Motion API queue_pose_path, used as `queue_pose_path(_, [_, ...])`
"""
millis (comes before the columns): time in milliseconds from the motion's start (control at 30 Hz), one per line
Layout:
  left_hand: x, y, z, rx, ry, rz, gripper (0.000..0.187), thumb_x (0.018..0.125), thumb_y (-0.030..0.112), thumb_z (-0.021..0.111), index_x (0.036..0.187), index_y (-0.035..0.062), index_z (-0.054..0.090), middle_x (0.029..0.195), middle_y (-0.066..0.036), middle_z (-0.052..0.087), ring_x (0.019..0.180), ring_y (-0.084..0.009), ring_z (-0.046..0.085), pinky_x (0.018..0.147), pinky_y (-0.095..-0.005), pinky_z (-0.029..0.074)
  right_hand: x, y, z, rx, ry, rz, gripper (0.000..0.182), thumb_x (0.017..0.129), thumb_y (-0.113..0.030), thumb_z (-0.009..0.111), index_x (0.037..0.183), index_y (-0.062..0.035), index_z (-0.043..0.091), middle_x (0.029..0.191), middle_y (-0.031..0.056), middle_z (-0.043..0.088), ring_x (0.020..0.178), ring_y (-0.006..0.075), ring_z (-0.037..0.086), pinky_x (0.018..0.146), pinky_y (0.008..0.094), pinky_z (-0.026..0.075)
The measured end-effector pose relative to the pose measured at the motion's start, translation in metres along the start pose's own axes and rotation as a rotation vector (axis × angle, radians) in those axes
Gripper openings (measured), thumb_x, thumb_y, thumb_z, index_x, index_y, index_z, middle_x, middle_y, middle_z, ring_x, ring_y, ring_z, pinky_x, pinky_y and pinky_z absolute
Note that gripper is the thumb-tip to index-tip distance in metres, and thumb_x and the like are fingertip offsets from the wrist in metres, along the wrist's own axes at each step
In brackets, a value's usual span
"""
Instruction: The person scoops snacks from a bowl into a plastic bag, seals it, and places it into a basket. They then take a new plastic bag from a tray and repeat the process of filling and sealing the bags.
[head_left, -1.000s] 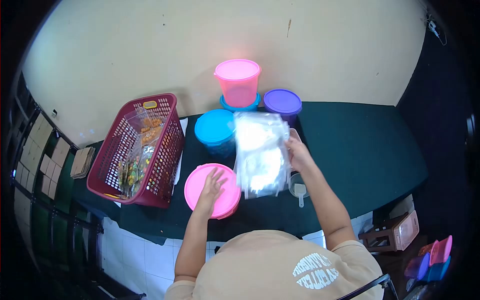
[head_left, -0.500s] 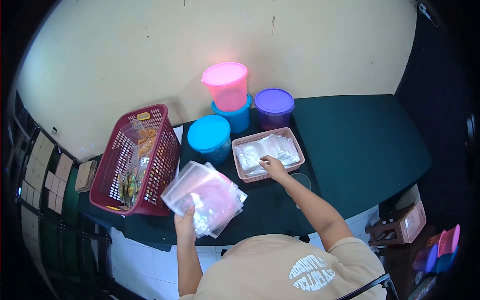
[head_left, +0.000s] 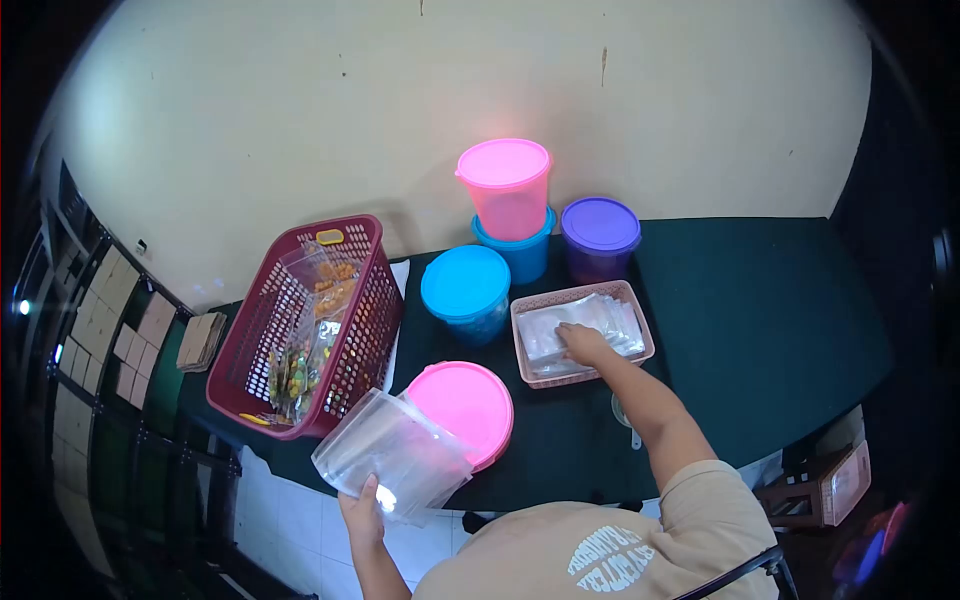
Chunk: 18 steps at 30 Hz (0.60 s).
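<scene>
My left hand (head_left: 363, 512) grips a stack of clear plastic bags (head_left: 390, 450) by the lower edge, thumb on top. The stack is tilted and partly overlaps a round pink lid (head_left: 462, 410) on a container at the table's front. My right hand (head_left: 582, 344) reaches into a shallow pink plastic basket (head_left: 648, 352), its fingers closed on the plastic bags (head_left: 545, 335) piled there. The fingertips are partly hidden among the bags.
A tall maroon basket (head_left: 365, 325) holding packed snack bags (head_left: 300, 370) stands left. Behind are a blue-lidded tub (head_left: 465, 282), a pink tub (head_left: 508, 200) stacked on another blue one (head_left: 527, 260), and a purple tub (head_left: 600, 235). A small round dish (head_left: 619, 410) lies near my right forearm.
The bags in my left hand have shifted left and down off the pink lid, uncovering more of it. My right hand has moved deeper onto the basket's bags. The camera view has shifted.
</scene>
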<state>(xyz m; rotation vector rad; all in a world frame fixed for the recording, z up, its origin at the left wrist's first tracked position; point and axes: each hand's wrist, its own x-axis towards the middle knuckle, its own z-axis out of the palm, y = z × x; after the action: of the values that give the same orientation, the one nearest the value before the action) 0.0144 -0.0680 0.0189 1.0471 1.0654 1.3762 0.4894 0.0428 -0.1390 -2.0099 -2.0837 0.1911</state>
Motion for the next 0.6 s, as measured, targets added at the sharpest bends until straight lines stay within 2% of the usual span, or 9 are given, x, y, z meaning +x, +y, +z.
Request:
queue_pose_path(133, [0.000, -0.010, -0.004, -0.035, 0.037, 0.014, 0.046, 0.083, 0.006, 0.065, 0.123, -0.0037, 0.047, 0.118, -0.011, 0.057, 0.109, -0.0214, 0.055, 0.098, -0.0339, 0.038, 0.010, 0.018, -0.006, 0.187, -0.042, 0.083, 0.031, 0.082, -0.020, 0.062, 0.110, -0.0055, 0.060, 0.109, 0.0165, 0.063, 0.100, 0.0312, 0.061, 0.085, 0.0416, 0.048])
queue_pose_path(200, [0.001, -0.011, 0.004, -0.051, 0.007, -0.015, 0.044, 0.083, 0.005, 0.065, 0.123, -0.0037, 0.048, 0.118, -0.011, 0.057, 0.108, -0.0210, 0.055, 0.098, -0.0341, 0.038, 0.013, 0.027, -0.012, 0.155, 0.185, 0.219, 0.020, 0.086, -0.015, 0.054, 0.100, -0.0045, 0.064, 0.095, 0.0186, 0.066, 0.090, 0.0322, 0.064, 0.080, 0.0416, 0.049])
queue_pose_path(233, [0.002, -0.010, 0.010, -0.051, 0.003, -0.017, 0.044, 0.083, 0.005, 0.065, 0.123, -0.0037, 0.048, 0.118, -0.011, 0.057, 0.108, -0.0210, 0.055, 0.098, -0.0341, 0.038, 0.014, 0.033, -0.016, 0.155, 0.185, 0.223, 0.020, 0.086, -0.015, 0.054, 0.100, -0.0045, 0.064, 0.095, 0.0186, 0.066, 0.090, 0.0322, 0.064, 0.080, 0.0416, 0.049])
queue_pose_path(300, [0.005, -0.008, 0.018, -0.014, -0.053, -0.029, 0.044, 0.083, 0.004, 0.065, 0.123, -0.0036, 0.048, 0.117, -0.010, 0.057, 0.107, -0.0204, 0.055, 0.096, -0.0340, 0.040, 0.015, 0.041, -0.027, 0.423, 0.466, 0.415, 0.022, 0.090, -0.012, 0.047, 0.106, -0.0034, 0.060, 0.100, 0.0173, 0.065, 0.086, 0.0305, 0.066, 0.074, 0.0403, 0.052])
queue_pose_path(333, [0.009, -0.013, 0.016, -0.024, -0.082, -0.047, 0.044, 0.083, 0.004, 0.065, 0.123, -0.0036, 0.048, 0.117, -0.010, 0.058, 0.106, -0.0199, 0.056, 0.095, -0.0340, 0.041, 0.015, 0.044, -0.030, 0.422, 0.465, 0.419, 0.022, 0.090, -0.012, 0.047, 0.106, -0.0034, 0.060, 0.100, 0.0173, 0.065, 0.086, 0.0305, 0.066, 0.074, 0.0403, 0.052])
queue_pose_path(400, [0.013, -0.016, 0.022, -0.021, -0.096, -0.044, 0.043, 0.083, 0.004, 0.065, 0.122, -0.0037, 0.049, 0.116, -0.010, 0.058, 0.105, -0.0198, 0.056, 0.095, -0.0339, 0.041, 0.002, 0.034, -0.050, 1.248, 0.675, 0.568, 0.025, 0.095, -0.012, 0.041, 0.113, -0.0033, 0.055, 0.105, 0.0147, 0.064, 0.086, 0.0281, 0.066, 0.072, 0.0387, 0.053])
queue_pose_path(433, [0.016, -0.017, 0.026, -0.019, -0.109, -0.035, 0.042, 0.083, 0.004, 0.064, 0.122, -0.0037, 0.049, 0.115, -0.010, 0.058, 0.105, -0.0198, 0.056, 0.095, -0.0337, 0.041, -0.009, 0.027, -0.060, 1.243, 0.683, 0.579, 0.025, 0.095, -0.012, 0.041, 0.113, -0.0033, 0.055, 0.105, 0.0147, 0.064, 0.086, 0.0281, 0.066, 0.072, 0.0387, 0.053])
queue_pose_path(500, [0.020, -0.019, 0.036, -0.034, -0.130, -0.034, 0.041, 0.083, 0.004, 0.064, 0.121, -0.0038, 0.050, 0.114, -0.010, 0.059, 0.104, -0.0196, 0.057, 0.095, -0.0335, 0.041, -0.031, 0.012, -0.079, 1.742, 0.746, 0.562, 0.026, 0.098, -0.014, 0.037, 0.118, -0.0036, 0.050, 0.108, 0.0119, 0.062, 0.087, 0.0264, 0.066, 0.070, 0.0384, 0.055])
queue_pose_path(600, [0.023, -0.025, 0.045, -0.033, -0.157, -0.044, 0.039, 0.084, 0.003, 0.064, 0.120, -0.0038, 0.051, 0.113, -0.010, 0.059, 0.104, -0.0195, 0.057, 0.094, -0.0334, 0.042, -0.055, -0.003, -0.095, 1.706, 0.733, 0.493, 0.026, 0.098, -0.016, 0.040, 0.117, -0.0030, 0.051, 0.107, 0.0119, 0.063, 0.089, 0.0251, 0.066, 0.068, 0.0349, 0.055])
